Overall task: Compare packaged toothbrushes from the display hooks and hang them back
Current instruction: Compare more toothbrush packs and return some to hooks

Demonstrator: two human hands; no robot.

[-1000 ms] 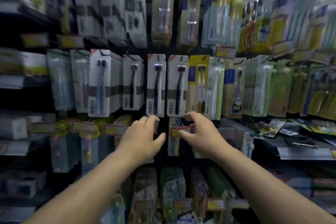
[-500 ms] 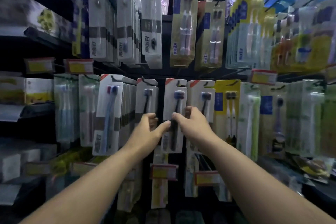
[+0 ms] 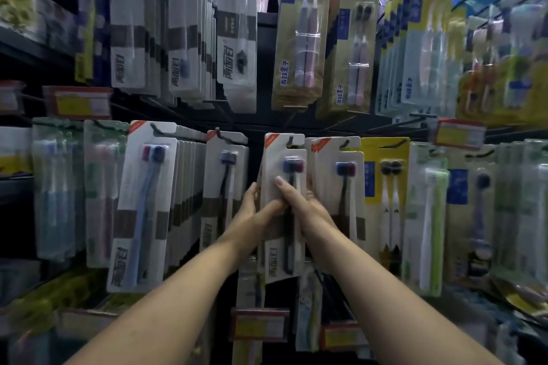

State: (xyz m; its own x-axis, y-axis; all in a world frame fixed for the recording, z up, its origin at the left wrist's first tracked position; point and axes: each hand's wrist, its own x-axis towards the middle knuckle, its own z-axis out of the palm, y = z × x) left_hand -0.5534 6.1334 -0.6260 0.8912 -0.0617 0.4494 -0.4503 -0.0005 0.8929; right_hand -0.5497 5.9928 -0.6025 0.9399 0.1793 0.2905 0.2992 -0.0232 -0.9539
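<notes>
Left hand (image 3: 252, 216), right hand (image 3: 307, 212) risen, gripping pack (image 3: 280, 264); dim hook wall (image 3: 255, 154).

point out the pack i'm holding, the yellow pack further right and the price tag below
held pack (image 3: 280, 259): head view, lower card by the logo
yellow pack (image 3: 388, 201): head view, white handles at mid-pack
price tag (image 3: 258, 327): head view, its yellow middle

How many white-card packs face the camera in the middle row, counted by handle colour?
Blue-handled pack: 1
Black-handled packs: 3, the middle one gripped by the left hand and the right hand
Total: 4
</notes>
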